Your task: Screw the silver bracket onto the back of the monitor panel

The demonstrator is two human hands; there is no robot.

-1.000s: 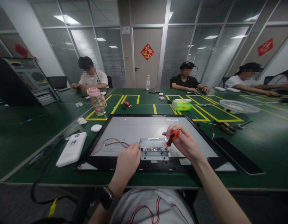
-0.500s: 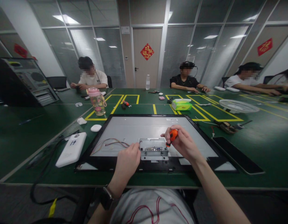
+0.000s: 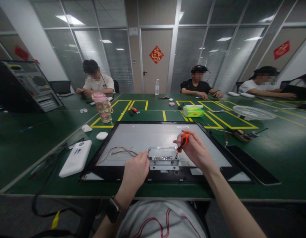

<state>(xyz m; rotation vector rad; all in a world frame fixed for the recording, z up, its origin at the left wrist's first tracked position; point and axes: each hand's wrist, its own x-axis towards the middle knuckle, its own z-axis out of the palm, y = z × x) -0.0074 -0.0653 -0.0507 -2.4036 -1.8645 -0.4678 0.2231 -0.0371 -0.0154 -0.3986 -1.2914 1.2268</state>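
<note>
A flat display panel with a black frame lies on the table, its grey metal back facing up. Near its front edge is a silver metal bracket carrying a row of ports. My left hand is closed at the bracket's left end, fingertips gripping its edge. Held by its handle in my right hand is an orange and black screwdriver. Its thin shaft slants down to the right part of the bracket, by the ports. Thin coloured wires run across the panel left of the bracket.
Left of the panel are a white power bank, a white oval case and a pink-lidded bottle. A black phone lies to the right. Beyond stand a green tissue pack and a computer case. Several people sit opposite.
My right hand has shifted its hold and tilted the screwdriver, so more of the handle and shaft shows. My left hand stays at the bracket.
</note>
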